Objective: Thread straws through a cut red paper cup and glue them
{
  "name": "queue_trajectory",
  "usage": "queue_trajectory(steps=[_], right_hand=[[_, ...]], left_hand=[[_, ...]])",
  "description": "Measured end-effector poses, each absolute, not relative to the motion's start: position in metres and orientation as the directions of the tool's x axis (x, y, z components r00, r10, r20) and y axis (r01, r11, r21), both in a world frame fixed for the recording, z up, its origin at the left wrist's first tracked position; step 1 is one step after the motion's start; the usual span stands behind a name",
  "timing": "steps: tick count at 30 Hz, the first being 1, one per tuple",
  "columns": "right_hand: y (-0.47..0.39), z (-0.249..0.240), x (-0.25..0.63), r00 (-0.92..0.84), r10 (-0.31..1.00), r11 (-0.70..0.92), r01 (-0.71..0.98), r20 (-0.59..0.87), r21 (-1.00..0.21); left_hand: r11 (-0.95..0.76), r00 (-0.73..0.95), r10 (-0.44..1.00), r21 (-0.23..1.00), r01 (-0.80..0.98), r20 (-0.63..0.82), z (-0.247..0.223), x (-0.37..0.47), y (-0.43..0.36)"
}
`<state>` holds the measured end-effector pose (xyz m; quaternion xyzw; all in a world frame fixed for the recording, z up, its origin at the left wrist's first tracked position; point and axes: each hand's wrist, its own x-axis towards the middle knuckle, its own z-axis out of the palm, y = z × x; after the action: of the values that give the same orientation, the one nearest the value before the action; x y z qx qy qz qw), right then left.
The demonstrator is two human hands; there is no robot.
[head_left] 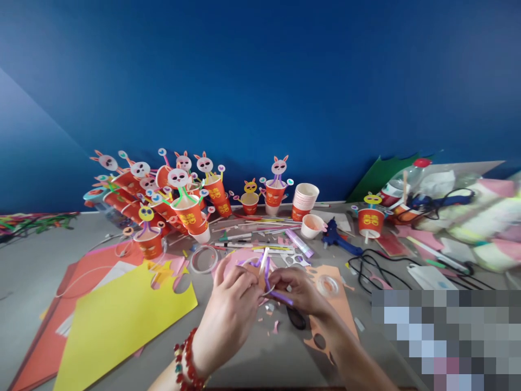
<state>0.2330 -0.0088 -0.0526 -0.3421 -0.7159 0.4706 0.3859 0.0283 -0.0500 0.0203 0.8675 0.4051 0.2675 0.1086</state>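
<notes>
In the middle of the table, my left hand [234, 304] is closed with its fingers bent around a purple pipe cleaner [280, 297] and a thin white stick [265, 258]. My right hand [299, 290] pinches the same bent purple pipe cleaner from the other side. A thin white loop curves between the two hands. My fingers hide part of what they hold, so how the pieces join cannot be made out. Beneath the hands lie pink paper [240, 256] and paper scraps [275, 327]. Black scissor handles [296, 318] show below my right hand.
Paper cups with rabbit figures [191, 209] crowd the back left. A cup stack [305, 201] stands at the back. A blue glue gun [337, 239] with black cord [378, 266] lies right. Yellow paper [122, 326], a tape roll [204, 259] and cut orange paper [329, 315] flank the hands.
</notes>
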Motion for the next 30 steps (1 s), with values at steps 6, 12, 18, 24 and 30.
queue_trajectory(steps=[6, 12, 18, 24, 30], right_hand=[[-0.011, -0.043, 0.228, -0.414, 0.867, 0.347, 0.104, 0.277, -0.932], [-0.011, -0.043, 0.229, -0.390, 0.858, 0.393, 0.078, 0.335, -0.916], [-0.010, -0.048, 0.230, -0.397, 0.834, 0.434, 0.045, 0.382, -0.900], [-0.009, -0.054, 0.227, -0.341, 0.775, 0.568, 0.009, 0.532, -0.823], [-0.009, -0.045, 0.227, -0.287, 0.655, 0.732, 0.012, 0.699, -0.681]], left_hand=[[-0.613, 0.486, 0.790, 0.448, 0.651, 0.375, 0.026, 0.029, -0.051], [-0.608, 0.453, 0.791, 0.445, 0.658, 0.410, 0.023, 0.029, -0.051], [-0.632, 0.424, 0.765, 0.436, 0.641, 0.485, 0.023, 0.031, -0.051], [-0.631, 0.402, 0.762, 0.444, 0.636, 0.507, 0.022, 0.031, -0.049], [-0.634, 0.406, 0.760, 0.442, 0.635, 0.507, 0.021, 0.030, -0.049]])
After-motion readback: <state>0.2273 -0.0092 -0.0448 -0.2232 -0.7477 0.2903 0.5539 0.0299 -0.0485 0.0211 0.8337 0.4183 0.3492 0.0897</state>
